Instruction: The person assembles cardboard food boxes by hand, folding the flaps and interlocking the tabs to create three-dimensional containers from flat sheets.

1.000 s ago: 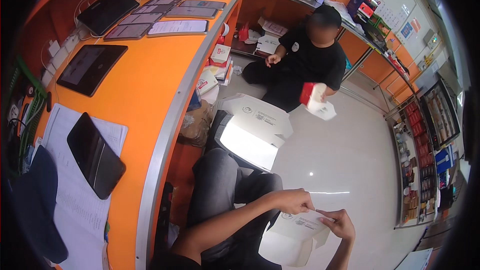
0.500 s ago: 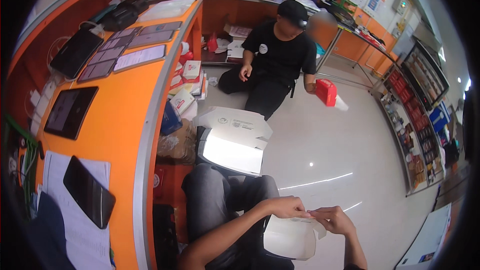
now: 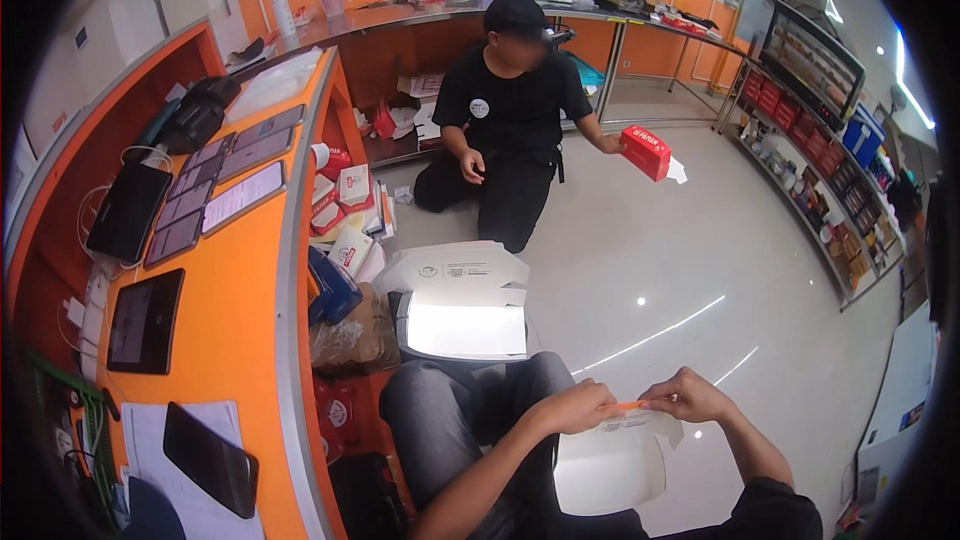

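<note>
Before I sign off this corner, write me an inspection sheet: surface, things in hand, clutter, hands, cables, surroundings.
Surface: orange counter bears phones, tablets and papers.
Things in hand: white carton, open; a second open carton lies beyond the lap.
Clutter: red and white boxes heaped beside the counter.
Hands: left hand and right hand both pinch the white carton's far edge.
Cables: white cables curl around a black device.
Surroundings: co-worker on the floor, holding a red box.
</note>
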Action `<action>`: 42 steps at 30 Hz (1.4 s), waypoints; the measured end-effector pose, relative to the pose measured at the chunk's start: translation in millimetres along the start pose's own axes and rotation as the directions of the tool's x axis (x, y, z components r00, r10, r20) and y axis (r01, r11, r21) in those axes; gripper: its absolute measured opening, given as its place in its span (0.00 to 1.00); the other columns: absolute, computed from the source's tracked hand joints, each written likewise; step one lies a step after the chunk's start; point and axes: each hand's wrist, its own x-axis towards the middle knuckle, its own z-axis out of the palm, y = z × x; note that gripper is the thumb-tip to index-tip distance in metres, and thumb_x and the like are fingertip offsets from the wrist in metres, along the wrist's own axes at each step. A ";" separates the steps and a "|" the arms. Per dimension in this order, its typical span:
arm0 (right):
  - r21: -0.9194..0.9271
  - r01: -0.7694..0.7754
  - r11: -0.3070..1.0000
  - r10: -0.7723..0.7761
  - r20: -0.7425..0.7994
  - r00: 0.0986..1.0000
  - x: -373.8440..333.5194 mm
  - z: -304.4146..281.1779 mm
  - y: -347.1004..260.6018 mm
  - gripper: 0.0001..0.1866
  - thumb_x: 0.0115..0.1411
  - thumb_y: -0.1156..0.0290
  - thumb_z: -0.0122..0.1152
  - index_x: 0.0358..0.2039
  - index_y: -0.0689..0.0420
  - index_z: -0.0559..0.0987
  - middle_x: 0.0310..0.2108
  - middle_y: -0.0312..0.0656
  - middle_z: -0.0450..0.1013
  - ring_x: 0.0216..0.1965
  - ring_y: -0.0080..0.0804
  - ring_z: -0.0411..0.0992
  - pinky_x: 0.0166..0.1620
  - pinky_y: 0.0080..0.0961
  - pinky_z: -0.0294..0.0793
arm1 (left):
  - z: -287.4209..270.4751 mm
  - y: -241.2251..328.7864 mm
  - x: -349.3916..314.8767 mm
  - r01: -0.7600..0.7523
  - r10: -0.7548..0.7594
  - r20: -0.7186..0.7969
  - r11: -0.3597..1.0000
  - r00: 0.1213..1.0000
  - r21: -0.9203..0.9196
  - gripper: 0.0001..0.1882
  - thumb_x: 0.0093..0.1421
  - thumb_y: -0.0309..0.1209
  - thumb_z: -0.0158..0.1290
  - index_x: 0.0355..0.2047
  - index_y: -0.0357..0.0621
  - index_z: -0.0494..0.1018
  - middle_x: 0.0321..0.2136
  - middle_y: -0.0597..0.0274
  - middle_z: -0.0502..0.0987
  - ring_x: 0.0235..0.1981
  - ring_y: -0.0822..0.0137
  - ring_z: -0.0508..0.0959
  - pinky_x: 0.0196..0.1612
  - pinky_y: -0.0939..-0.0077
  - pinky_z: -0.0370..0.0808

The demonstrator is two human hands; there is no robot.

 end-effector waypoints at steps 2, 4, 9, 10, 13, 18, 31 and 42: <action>-0.036 0.031 0.999 -0.032 -0.021 0.999 1.2 3.8 2.5 0.12 0.60 0.66 0.61 0.43 0.54 0.82 0.31 0.47 0.80 0.27 0.43 0.77 0.36 0.33 0.78 | -1.4 -0.1 1.0 0.033 -0.030 -0.042 0.996 0.999 0.081 0.25 0.67 0.47 0.48 0.37 0.34 0.79 0.20 0.47 0.76 0.21 0.56 0.73 0.30 0.61 0.70; -0.079 0.103 0.992 -0.105 -0.021 0.994 0.5 2.5 3.6 0.15 0.60 0.67 0.61 0.47 0.53 0.80 0.30 0.47 0.80 0.28 0.44 0.77 0.35 0.35 0.77 | -8.7 4.9 -4.7 0.094 -0.095 0.011 0.994 0.995 0.056 0.24 0.66 0.47 0.48 0.40 0.35 0.78 0.22 0.47 0.77 0.22 0.56 0.74 0.31 0.62 0.71; -0.229 0.000 0.973 0.028 0.120 0.992 -12.1 -2.4 10.6 0.19 0.60 0.72 0.58 0.53 0.51 0.76 0.34 0.45 0.80 0.33 0.43 0.78 0.37 0.38 0.78 | -14.4 -21.6 -44.1 -0.132 0.157 -0.102 0.967 0.982 0.219 0.18 0.63 0.37 0.51 0.49 0.39 0.76 0.27 0.46 0.79 0.23 0.53 0.77 0.36 0.64 0.75; -0.246 0.018 0.969 0.014 0.127 0.992 -14.0 -2.2 10.6 0.19 0.60 0.73 0.58 0.53 0.50 0.75 0.36 0.44 0.80 0.34 0.43 0.78 0.37 0.38 0.78 | -14.1 -26.6 -51.2 -0.023 0.035 -0.078 0.989 0.996 0.145 0.18 0.62 0.34 0.51 0.50 0.39 0.75 0.29 0.46 0.79 0.24 0.53 0.78 0.36 0.64 0.75; -0.341 0.066 0.938 -0.031 0.108 0.994 -21.2 3.6 9.1 0.20 0.60 0.74 0.56 0.54 0.46 0.75 0.42 0.41 0.79 0.36 0.41 0.78 0.38 0.37 0.79 | -13.1 1.7 -72.7 0.150 -0.150 -0.044 0.989 0.988 -0.009 0.21 0.60 0.22 0.46 0.55 0.42 0.71 0.34 0.43 0.79 0.30 0.50 0.81 0.40 0.62 0.75; -0.275 0.166 0.947 -0.103 0.230 0.968 -29.2 21.3 15.0 0.28 0.60 0.67 0.58 0.62 0.39 0.67 0.55 0.50 0.69 0.47 0.47 0.74 0.49 0.39 0.76 | 16.2 -3.3 -101.3 0.080 -0.089 -0.090 0.991 0.992 -0.108 0.25 0.58 0.16 0.43 0.57 0.41 0.69 0.54 0.41 0.70 0.55 0.45 0.71 0.59 0.64 0.68; 0.366 -0.134 0.921 0.152 -0.018 0.988 -56.3 93.9 12.9 0.36 0.63 0.54 0.58 0.66 0.58 0.60 0.67 0.67 0.46 0.68 0.57 0.50 0.66 0.38 0.55 | 74.8 -31.3 -83.9 0.476 -0.484 -0.177 0.875 0.857 -0.090 0.36 0.59 0.57 0.54 0.57 0.43 0.69 0.57 0.39 0.68 0.56 0.45 0.71 0.58 0.57 0.67; 0.527 -0.268 0.807 0.327 -0.021 0.945 -42.9 85.5 16.0 0.40 0.67 0.57 0.53 0.66 0.72 0.49 0.58 0.62 0.64 0.61 0.42 0.64 0.61 0.28 0.62 | 56.3 -5.1 -81.7 0.487 -0.486 -0.327 0.869 0.811 -0.084 0.33 0.56 0.58 0.56 0.47 0.42 0.75 0.46 0.50 0.78 0.49 0.55 0.78 0.50 0.62 0.74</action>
